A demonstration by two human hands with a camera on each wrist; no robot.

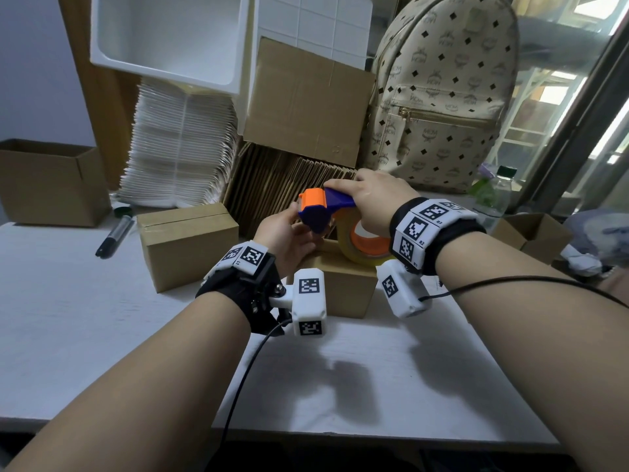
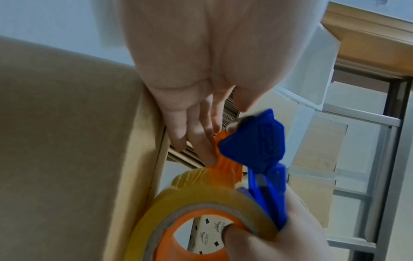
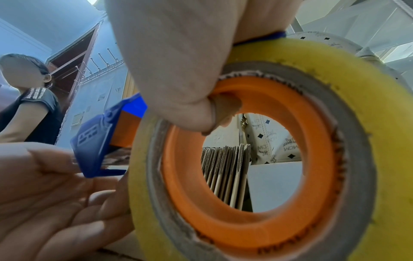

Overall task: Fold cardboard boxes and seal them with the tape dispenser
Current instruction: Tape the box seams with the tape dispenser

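My right hand (image 1: 374, 199) grips the tape dispenser (image 1: 326, 212) through its roll, held just above the box (image 1: 343, 287) on the worktop (image 1: 102, 318). My left hand (image 1: 289, 236), fingers straight, touches the dispenser's cutter end, nearer the tape's free end, probably about to pull it down.

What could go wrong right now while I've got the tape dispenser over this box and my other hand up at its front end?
The left hand has its fingers right at the cutter end of the tape dispenser, so a slip could nick a fingertip.

The right hand holds the dispenser above the small box, and no hand steadies the box, so it may slide once tape pulls on it.

The loose tape end looks crumpled in the left wrist view and might stick to itself.
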